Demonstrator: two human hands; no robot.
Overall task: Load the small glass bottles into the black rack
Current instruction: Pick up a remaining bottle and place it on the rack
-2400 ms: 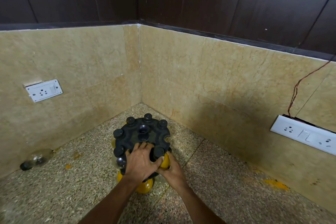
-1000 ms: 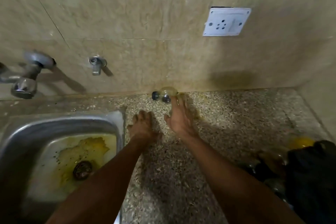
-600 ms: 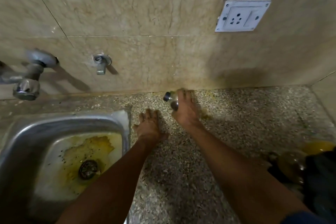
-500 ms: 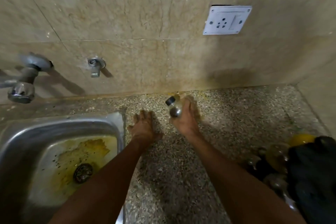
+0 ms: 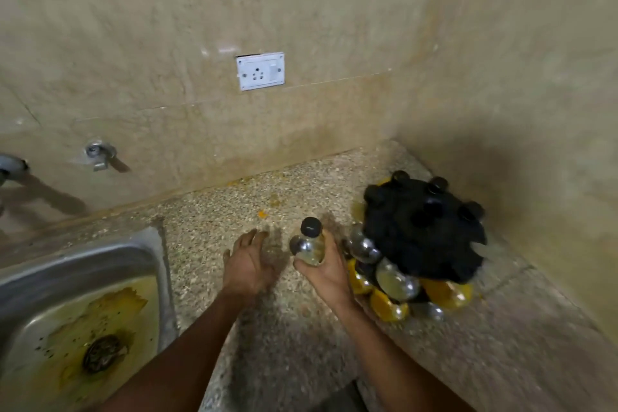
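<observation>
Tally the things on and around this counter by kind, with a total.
Hands: 2, left, right
Held bottle: 1
Rack: 1
Sink: 1
Socket: 1
Wall tap: 1
Total: 7; the bottles in the rack are too blurred to count.

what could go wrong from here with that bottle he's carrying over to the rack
1. The right hand cups the small clear glass bottle with a black cap from below, so it could slip and break on the speckled stone counter.
2. The round black rack looks crowded with hanging bottles, so the new one may knock against them.
3. The left hand is open, steadying nothing.
</observation>
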